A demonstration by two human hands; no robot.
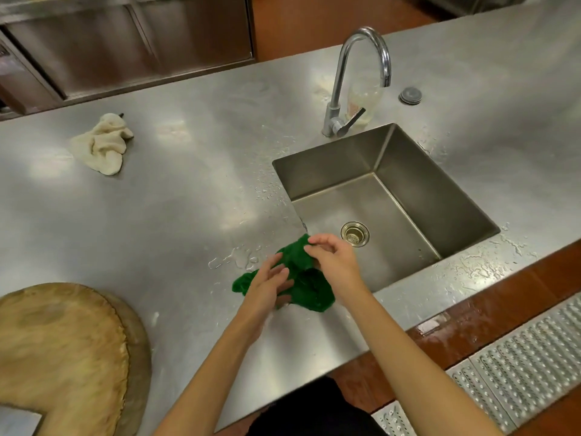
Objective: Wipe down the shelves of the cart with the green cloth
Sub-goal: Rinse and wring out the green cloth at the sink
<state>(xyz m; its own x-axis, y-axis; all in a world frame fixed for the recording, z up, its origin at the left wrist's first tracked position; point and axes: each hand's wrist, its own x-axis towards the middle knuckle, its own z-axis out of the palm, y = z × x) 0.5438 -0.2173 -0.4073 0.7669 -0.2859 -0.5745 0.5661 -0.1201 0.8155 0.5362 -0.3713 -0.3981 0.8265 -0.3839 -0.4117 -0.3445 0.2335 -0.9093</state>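
Note:
A crumpled green cloth [309,287] hangs between both hands above the steel counter, at the near left corner of the sink. My left hand [267,284] grips its lower left part, fingers curled into the fabric. My right hand [330,256] pinches the cloth's upper edge between thumb and fingers. No cart is in view.
A square steel sink [317,166] with a drain [354,233] and a curved tap [361,77] lies to the right. A beige rag [100,146] lies on the wet counter [157,215] at the far left. A round wooden chopping block [63,350] fills the near left. A metal floor grate [518,357] runs at the lower right.

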